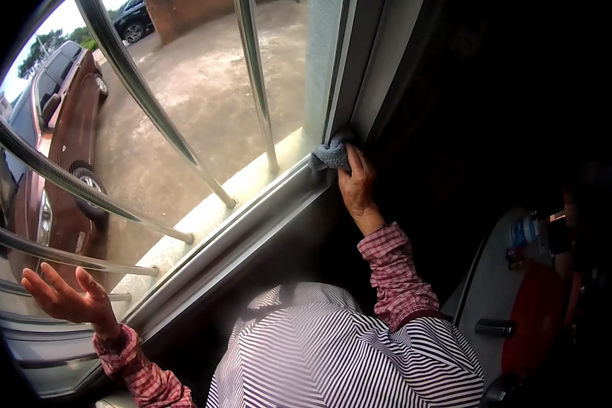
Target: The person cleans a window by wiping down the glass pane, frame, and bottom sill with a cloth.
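My right hand (358,182) presses a bunched grey-blue cloth (332,156) into the corner of the window frame (234,246), where the sill track meets the upright. Its fingers are closed on the cloth, and part of the cloth is hidden behind them. My left hand (71,297) is raised at the lower left, beside the window and near the metal bars. Its fingers are spread and hold nothing. Both forearms wear red checked sleeves.
Curved metal bars (158,115) stand outside the window above a pale ledge (251,178). Beyond them a brown car (68,146) is parked on bare ground. Inside at the right, a plastic bottle (523,232) and a red item (534,316) sit in shadow.
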`<state>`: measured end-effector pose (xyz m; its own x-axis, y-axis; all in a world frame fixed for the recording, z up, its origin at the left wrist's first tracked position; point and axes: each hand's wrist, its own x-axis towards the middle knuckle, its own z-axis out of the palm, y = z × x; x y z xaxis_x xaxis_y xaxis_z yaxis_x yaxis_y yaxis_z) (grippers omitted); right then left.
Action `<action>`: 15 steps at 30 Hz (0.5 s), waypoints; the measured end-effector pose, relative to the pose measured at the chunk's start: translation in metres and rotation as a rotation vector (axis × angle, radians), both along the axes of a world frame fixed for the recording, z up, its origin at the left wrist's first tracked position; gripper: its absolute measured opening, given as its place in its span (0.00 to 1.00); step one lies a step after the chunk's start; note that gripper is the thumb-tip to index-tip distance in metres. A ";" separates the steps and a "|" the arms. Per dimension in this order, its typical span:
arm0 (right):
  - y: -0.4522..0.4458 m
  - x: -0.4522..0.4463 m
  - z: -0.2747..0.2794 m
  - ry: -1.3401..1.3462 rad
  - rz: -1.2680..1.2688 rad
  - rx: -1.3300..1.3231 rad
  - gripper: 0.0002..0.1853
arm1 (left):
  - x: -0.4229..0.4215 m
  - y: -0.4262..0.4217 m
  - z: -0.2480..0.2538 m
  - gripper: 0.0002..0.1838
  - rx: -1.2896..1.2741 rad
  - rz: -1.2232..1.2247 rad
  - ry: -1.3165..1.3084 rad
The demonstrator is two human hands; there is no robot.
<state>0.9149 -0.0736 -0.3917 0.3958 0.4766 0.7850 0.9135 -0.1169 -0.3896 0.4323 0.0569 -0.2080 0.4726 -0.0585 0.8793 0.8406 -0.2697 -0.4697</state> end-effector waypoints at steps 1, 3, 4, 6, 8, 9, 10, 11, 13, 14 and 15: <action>0.000 0.003 -0.022 0.114 0.029 -0.011 0.26 | 0.002 0.000 0.001 0.26 0.002 0.001 0.001; -0.001 -0.002 -0.036 0.277 0.085 -0.021 0.24 | 0.001 0.001 0.000 0.26 0.004 -0.005 0.000; 0.001 -0.008 -0.032 0.328 0.115 -0.020 0.23 | 0.000 0.002 -0.001 0.26 0.006 -0.009 -0.002; -0.007 -0.042 -0.002 0.350 0.126 -0.066 0.21 | -0.002 0.003 -0.001 0.26 0.006 -0.017 -0.001; -0.009 -0.077 -0.007 0.170 0.288 -0.059 0.23 | -0.001 0.002 -0.001 0.26 0.004 -0.011 -0.004; -0.014 -0.100 0.001 0.162 0.384 -0.075 0.25 | -0.001 0.002 0.000 0.26 0.006 -0.008 0.004; -0.012 -0.123 0.000 0.229 0.491 -0.036 0.26 | -0.001 0.002 0.001 0.26 0.007 -0.014 0.008; -0.014 -0.143 0.002 0.313 0.584 -0.055 0.26 | -0.001 0.002 0.002 0.26 0.009 -0.019 0.013; -0.019 -0.163 0.015 0.476 0.728 -0.067 0.26 | 0.000 0.003 0.003 0.26 0.010 -0.020 0.016; -0.022 -0.169 0.024 0.598 0.785 -0.085 0.26 | -0.002 0.003 0.003 0.26 0.012 -0.022 0.024; -0.024 -0.165 0.035 0.595 0.759 -0.067 0.26 | -0.003 0.003 0.002 0.26 0.014 -0.022 0.031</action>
<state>0.7502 -0.0978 -0.3563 0.2876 0.8059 0.5175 0.4103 0.3846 -0.8269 0.4288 0.0602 -0.2059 0.4978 -0.0809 0.8635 0.8198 -0.2811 -0.4989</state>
